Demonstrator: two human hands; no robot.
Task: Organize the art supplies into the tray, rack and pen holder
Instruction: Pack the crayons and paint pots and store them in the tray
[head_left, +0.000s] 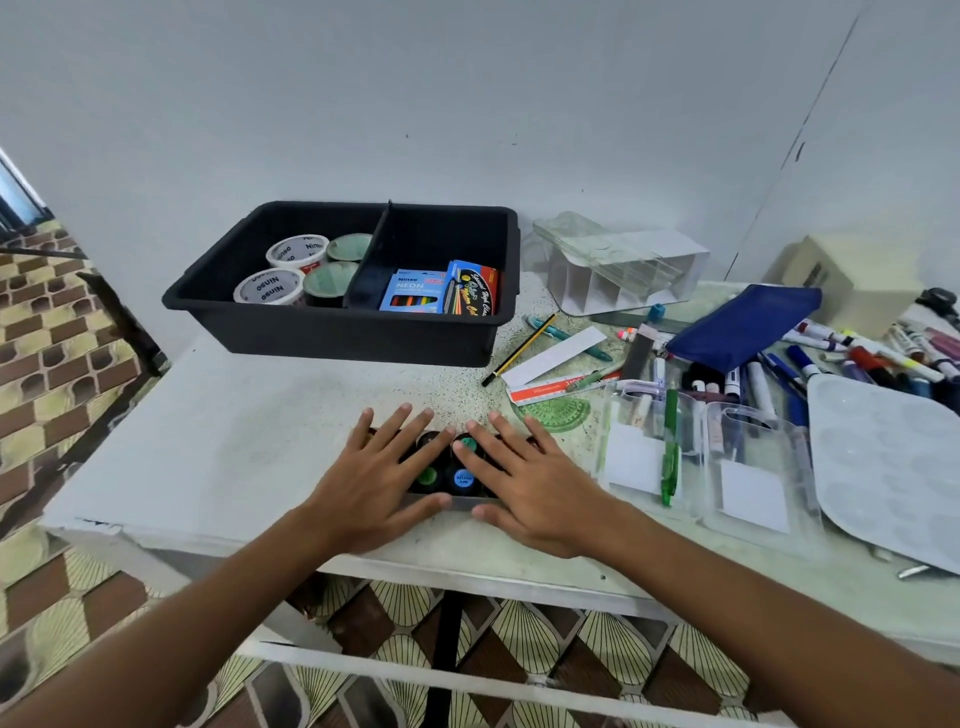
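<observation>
My left hand (374, 478) and my right hand (530, 483) lie flat with spread fingers over a low rack (457, 502) of small paint bottles (462, 478) near the table's front edge. Green and blue caps show between the hands; the remaining bottles are hidden. A black divided tray (358, 332) stands behind, holding several paint tubs (297, 250) on its left side and crayon boxes (415, 291) on its right. A clear compartmented pen holder (623, 270) lies at the back right. Loose markers and pens (841, 348) are scattered at the right.
A blue pouch (743, 327), a pencil (519, 349), rulers (556, 387) and a green protractor (561, 413) lie right of centre. Two clear plastic cases (727, 467) and a white palette (893, 467) fill the right front. The wall stands close behind the tray.
</observation>
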